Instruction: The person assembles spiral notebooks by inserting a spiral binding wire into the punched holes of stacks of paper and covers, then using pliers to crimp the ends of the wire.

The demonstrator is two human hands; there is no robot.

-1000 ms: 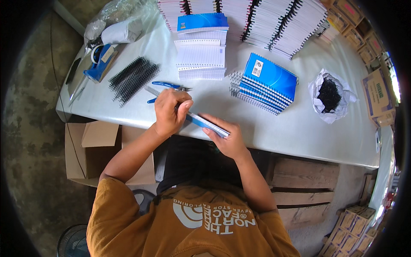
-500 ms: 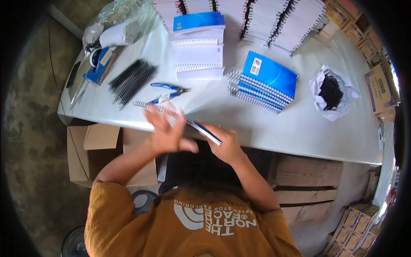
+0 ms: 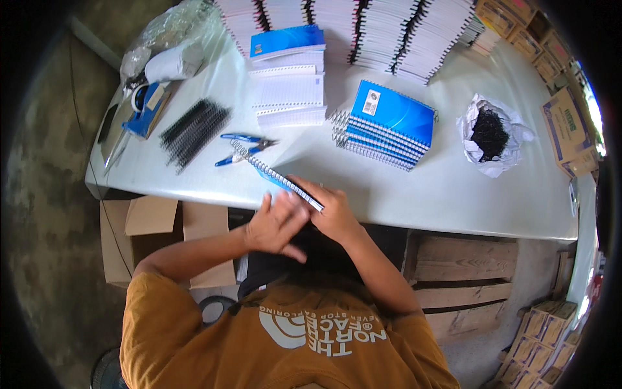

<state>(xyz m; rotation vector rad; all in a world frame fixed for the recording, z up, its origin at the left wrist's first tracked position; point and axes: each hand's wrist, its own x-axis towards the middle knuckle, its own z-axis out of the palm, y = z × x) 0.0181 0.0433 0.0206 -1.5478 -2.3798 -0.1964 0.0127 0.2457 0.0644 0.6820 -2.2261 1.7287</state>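
Observation:
My right hand (image 3: 334, 212) grips a thin blue-covered notebook (image 3: 269, 174) at its near end, its spine edge turned up. A spiral wire coil (image 3: 241, 150) runs along that edge, and its loose end sticks out over the pliers. Against the notebook's near side lies my left hand (image 3: 278, 223), fingers stretched and slightly blurred, thumb apart, holding nothing that I can see. Blue-handled pliers (image 3: 243, 148) rest just beyond the coil's end. To their left is a pile of black spiral coils (image 3: 194, 133).
Loose punched pages with a blue cover (image 3: 288, 87) stand ahead. Coiled blue notebooks (image 3: 392, 123) are stacked to the right, near a white wrapping (image 3: 495, 136) of small black pieces. Tall page stacks (image 3: 382, 35) line the back. A tape dispenser (image 3: 146, 110) sits at left, an open carton (image 3: 152, 236) below.
The coil has gone from lying mostly beyond the notebook to running along its spine edge, with a shorter tail. My left hand has come down and right, against the notebook.

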